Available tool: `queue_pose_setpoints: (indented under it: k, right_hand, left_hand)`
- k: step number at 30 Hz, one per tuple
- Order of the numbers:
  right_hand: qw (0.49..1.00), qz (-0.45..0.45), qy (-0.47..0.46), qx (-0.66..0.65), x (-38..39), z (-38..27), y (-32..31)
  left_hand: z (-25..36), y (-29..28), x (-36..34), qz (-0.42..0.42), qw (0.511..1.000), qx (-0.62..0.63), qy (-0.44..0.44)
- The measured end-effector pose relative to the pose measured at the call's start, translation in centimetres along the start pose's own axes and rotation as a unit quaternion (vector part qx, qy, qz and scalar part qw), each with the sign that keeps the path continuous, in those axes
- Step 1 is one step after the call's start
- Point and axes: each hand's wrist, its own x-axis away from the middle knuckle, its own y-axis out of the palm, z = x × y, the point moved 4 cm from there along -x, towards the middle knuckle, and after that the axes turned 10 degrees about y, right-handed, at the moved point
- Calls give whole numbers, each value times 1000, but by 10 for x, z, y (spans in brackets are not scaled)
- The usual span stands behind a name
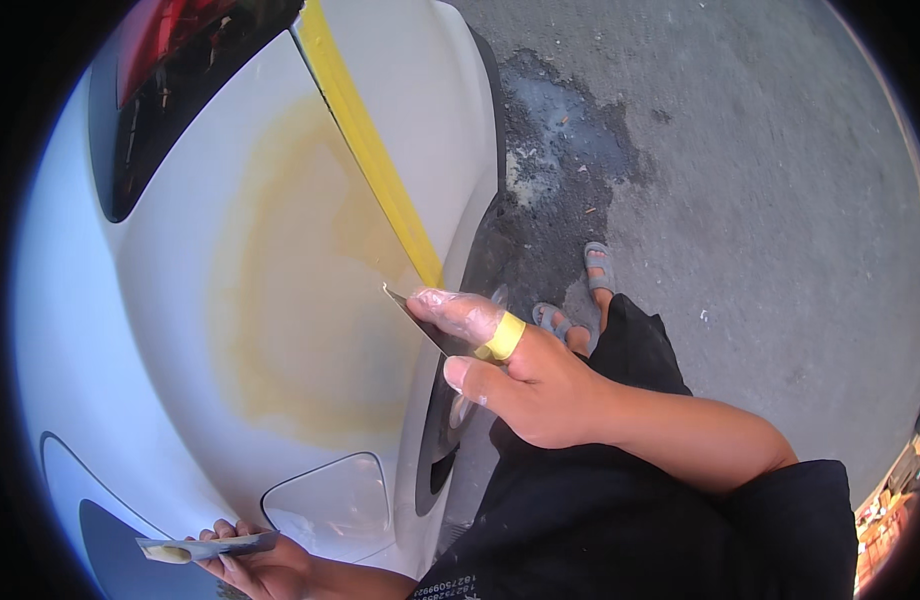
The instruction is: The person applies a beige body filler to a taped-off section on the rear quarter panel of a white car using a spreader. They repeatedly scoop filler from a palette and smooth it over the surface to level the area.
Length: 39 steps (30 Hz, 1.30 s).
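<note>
My right hand [520, 390] grips a thin metal spreader [415, 318], held over the white car panel [180, 300] near its edge. A fingertip is wrapped in clear plastic with a band of yellow tape [505, 335]. Low on the left, my left hand [265, 570] holds a flat metal plate [195, 548] with pale paste on it. The panel has a yellowish smudged patch [265, 280] and a long yellow tape strip [365, 145] running up to a red tail light [150, 45]. Whether the spreader touches the panel I cannot tell.
A closed fuel flap [325, 505] is low on the panel. My sandaled feet [597, 268] stand on grey asphalt [760, 200] with a dark stained area [570, 120] beside the car. Orange clutter [880, 535] lies at the far lower right.
</note>
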Motion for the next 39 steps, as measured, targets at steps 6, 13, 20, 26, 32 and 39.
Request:
queue_pose_setpoints:
  k: [6, 13, 20, 26, 32, 39]
  right_hand:
    - [951, -117, -283, -45, 38, -53, 8]
    - [938, -118, -297, 134, 51, -37, 16]
    - [955, -82, -219, 183, 30, -3, 8]
    - [986, -30, 72, -145, -27, -5, -27]
    - [975, -27, 131, -176, -52, -15, -25]
    - [972, 7, 169, -164, -62, -19, -17]
  left_hand:
    - [-43, 127, 52, 97, 960, 78, -251]
    - [-41, 157, 48, 73, 965, 58, -246]
    - [-25, 121, 28, -47, 962, 226, -144]
    - [-13, 39, 2, 38, 998, 45, -7]
    - [-19, 21, -10, -49, 994, 99, -14]
    - [-22, 21, -14, -53, 996, 68, 6]
